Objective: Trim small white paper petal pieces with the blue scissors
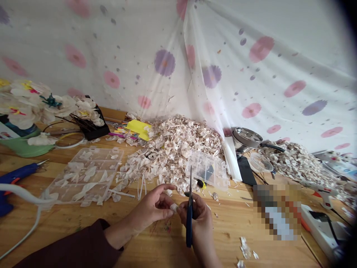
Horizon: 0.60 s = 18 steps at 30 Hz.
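A small whitish petal-like piece (174,207) is pinched between the thumb and fingers of my left hand (157,204). My right hand (199,214) is closed around a pair of scissors (189,219) with dark blue handles, blades pointing up and away from me. Its thumb and fingertip meet the left fingers at the little piece. Both hands are over the wooden table (150,242), just in front of a large heap of pale dried petals or shells (181,145); which they are I cannot tell.
A clear compartment box (80,175) with loose petals lies left, another clear box (208,169) by the heap. Pale flowers (55,106) and a blue tool (19,178) stand far left. A metal pan (247,137), glue gun (325,193) and power strip (320,230) are right.
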Available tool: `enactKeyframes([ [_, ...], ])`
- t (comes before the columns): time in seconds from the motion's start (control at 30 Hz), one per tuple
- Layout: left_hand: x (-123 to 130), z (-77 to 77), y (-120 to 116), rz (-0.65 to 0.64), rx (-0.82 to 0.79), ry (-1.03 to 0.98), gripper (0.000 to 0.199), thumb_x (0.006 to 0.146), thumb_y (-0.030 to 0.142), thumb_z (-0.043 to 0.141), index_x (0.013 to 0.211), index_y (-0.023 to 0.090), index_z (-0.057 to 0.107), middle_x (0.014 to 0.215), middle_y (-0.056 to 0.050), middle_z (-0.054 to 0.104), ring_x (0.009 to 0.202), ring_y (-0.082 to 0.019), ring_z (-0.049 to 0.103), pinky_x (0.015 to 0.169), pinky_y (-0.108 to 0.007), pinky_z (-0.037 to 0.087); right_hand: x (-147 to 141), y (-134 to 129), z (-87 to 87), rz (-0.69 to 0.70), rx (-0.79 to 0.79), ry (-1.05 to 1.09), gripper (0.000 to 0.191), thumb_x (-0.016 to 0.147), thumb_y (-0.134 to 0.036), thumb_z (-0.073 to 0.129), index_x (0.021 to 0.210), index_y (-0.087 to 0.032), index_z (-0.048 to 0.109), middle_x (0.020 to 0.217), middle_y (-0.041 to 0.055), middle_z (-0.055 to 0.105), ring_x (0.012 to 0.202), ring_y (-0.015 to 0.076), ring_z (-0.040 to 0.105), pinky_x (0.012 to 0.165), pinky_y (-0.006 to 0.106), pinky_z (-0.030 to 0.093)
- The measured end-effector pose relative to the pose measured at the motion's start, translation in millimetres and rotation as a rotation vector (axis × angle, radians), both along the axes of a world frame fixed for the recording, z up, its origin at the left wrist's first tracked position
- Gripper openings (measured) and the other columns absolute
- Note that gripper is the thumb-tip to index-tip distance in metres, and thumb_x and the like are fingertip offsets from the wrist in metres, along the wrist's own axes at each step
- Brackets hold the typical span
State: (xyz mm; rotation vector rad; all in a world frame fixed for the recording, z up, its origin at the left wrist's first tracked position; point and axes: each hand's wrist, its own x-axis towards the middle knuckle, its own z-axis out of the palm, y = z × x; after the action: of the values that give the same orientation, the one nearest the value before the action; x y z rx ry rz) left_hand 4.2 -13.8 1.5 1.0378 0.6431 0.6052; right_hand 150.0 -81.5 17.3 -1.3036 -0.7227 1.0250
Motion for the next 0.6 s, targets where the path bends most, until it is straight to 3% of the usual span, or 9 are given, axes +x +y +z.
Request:
enactKeyframes([
  [0.4,-1.3,7.0,-0.2,0.056,0.0,0.001,0.057,0.065,0.026,0.081,0.116,0.019,0.056,0.077,-0.001,0.068,0.071,-0.016,0.059,0.068,-0.028,0.041,8.4,0.4,-9.6,-0.002,-0.029,0.249,0.051,0.057,-0.029,0.089,0.096,-0.019,0.058,0.06,-0.0062,0.062,0.037,0.0027,0.037,0.037,0.015,0.027],
  [0.6,1.3,6.9,-4.2,0.037,-0.019,0.058,0.03,0.064,0.03,0.083,0.088,0.019,0.069,0.083,-0.004,0.069,0.082,-0.02,0.061,0.078,-0.032,0.044,5.1,0.2,-9.2,0.016,-0.018,0.234,0.052,0.056,-0.029,0.09,0.096,-0.019,0.057,0.061,-0.0063,0.061,0.038,0.0028,0.037,0.038,0.015,0.027],
])
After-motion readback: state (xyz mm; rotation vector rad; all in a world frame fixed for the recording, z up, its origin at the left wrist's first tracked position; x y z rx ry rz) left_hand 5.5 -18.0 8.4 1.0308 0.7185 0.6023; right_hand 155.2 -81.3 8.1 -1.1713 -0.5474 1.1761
